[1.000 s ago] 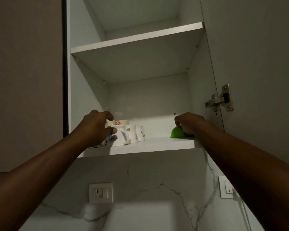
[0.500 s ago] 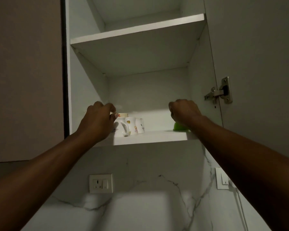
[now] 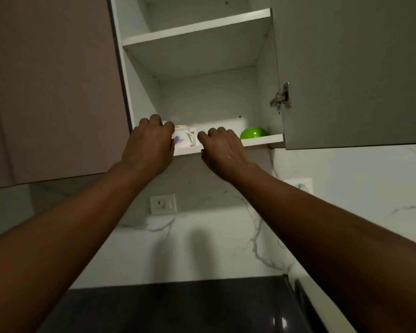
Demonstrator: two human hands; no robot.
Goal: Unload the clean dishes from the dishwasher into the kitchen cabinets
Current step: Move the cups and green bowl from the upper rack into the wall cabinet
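Observation:
The open wall cabinet has a white lower shelf holding the dishes. A green bowl sits upside down at its right end, with no hand on it. Patterned white mugs stand at the left end. My left hand curls over the leftmost mug, whose rim shows between my fingers. My right hand is at the shelf's front edge just right of the visible mug, fingers bent over the shelf. Its fingertips and whatever lies behind it are hidden.
The upper shelf shows nothing on it from below. The cabinet door stands open at the right on a metal hinge. A closed cabinet is on the left. Below are a marble wall, an outlet and a dark counter surface.
My right hand has let go of the green bowl and moved left toward the mugs. My left hand stays on the mugs. The view has shifted, so the counter below shows.

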